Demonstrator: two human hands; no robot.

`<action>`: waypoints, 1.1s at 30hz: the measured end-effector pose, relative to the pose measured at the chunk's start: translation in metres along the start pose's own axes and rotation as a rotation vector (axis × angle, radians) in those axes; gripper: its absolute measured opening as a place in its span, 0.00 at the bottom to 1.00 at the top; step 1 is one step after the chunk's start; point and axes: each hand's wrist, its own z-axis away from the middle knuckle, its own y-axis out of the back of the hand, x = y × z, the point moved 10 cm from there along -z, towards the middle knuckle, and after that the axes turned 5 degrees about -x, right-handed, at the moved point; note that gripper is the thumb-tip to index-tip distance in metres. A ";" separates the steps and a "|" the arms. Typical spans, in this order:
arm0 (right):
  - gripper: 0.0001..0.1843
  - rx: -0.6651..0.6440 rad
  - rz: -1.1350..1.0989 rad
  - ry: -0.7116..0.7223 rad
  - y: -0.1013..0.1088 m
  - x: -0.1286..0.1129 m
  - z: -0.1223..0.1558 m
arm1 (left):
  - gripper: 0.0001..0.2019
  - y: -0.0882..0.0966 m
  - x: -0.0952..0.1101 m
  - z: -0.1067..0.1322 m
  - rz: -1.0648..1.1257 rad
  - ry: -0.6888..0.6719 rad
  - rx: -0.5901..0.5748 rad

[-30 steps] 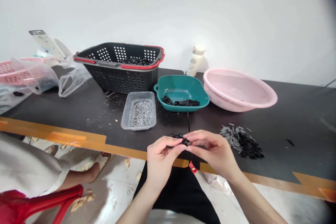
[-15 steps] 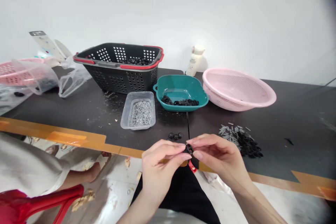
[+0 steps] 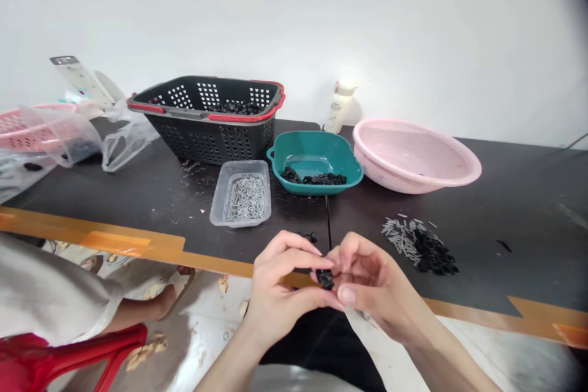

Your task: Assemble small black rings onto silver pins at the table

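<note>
A small black plastic part (image 3: 325,278) is held over the table's front edge, above my lap. My left hand (image 3: 285,285) grips it between the fingertips and thumb. From the other side my right hand (image 3: 381,291) closes on the same part with curled fingers, its thumb near the left thumb's tip. The fingers partly cover the part, so its exact kind is unclear. Just beyond my left fingers lie a few small black round pieces (image 3: 312,237), partly hidden. To the right of my right hand are a pile of black rings (image 3: 436,252) and loose grey pins (image 3: 402,237).
A clear tub (image 3: 218,199) of metal pins stands beside a teal basin (image 3: 316,146) with black parts. Behind are a black basket (image 3: 206,138), a white bottle (image 3: 339,107) and a pink colander (image 3: 413,180). A person's leg (image 3: 138,312) and red stool (image 3: 68,358) are at left.
The black part has turned and dropped slightly between my fingers. My right fingers have curled more, and my left hand now covers some of the round pieces on the table.
</note>
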 end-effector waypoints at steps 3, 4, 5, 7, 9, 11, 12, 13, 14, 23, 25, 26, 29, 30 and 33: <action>0.15 -0.029 -0.090 -0.090 -0.007 0.008 -0.003 | 0.15 0.002 0.006 0.003 -0.054 -0.092 0.021; 0.15 -0.025 -0.097 -0.093 -0.007 0.009 -0.003 | 0.16 0.002 0.007 0.003 -0.079 -0.121 0.021; 0.14 -0.014 -0.098 -0.082 -0.006 0.009 -0.003 | 0.16 0.002 0.008 0.004 -0.104 -0.147 0.011; 0.12 0.018 -0.066 -0.031 -0.003 0.007 -0.002 | 0.15 0.001 0.011 0.004 -0.147 -0.199 -0.024; 0.08 0.062 0.035 0.043 0.002 0.002 0.001 | 0.13 -0.001 0.013 0.004 -0.183 -0.238 -0.061; 0.07 0.120 0.252 0.159 0.005 -0.010 0.007 | 0.11 0.000 0.017 0.005 -0.206 -0.267 -0.066; 0.09 0.144 0.393 0.241 0.003 -0.020 0.011 | 0.11 0.000 0.019 0.006 -0.216 -0.275 -0.055; 0.12 0.161 0.538 0.330 -0.001 -0.030 0.016 | 0.10 0.001 0.020 0.006 -0.225 -0.280 -0.042; 0.14 0.169 0.668 0.414 -0.007 -0.039 0.020 | 0.10 0.002 0.022 0.008 -0.231 -0.282 -0.028; 0.17 0.173 0.707 0.403 -0.009 -0.045 0.023 | 0.06 0.006 0.030 0.014 -0.295 -0.278 0.032; 0.11 0.216 0.611 0.318 0.000 -0.040 0.020 | 0.06 0.004 0.031 0.015 -0.324 -0.292 0.021; 0.09 0.220 0.560 0.279 0.003 -0.037 0.018 | 0.07 0.003 0.032 0.016 -0.337 -0.302 0.014; 0.07 0.165 0.352 0.146 0.005 -0.026 0.010 | 0.07 0.001 0.036 0.019 -0.375 -0.329 0.003; 0.07 0.141 0.266 0.092 0.006 -0.021 0.008 | 0.08 0.001 0.038 0.019 -0.388 -0.334 0.001; 0.08 0.103 0.075 -0.067 0.008 -0.006 0.003 | 0.07 0.000 0.040 0.021 -0.417 -0.340 0.000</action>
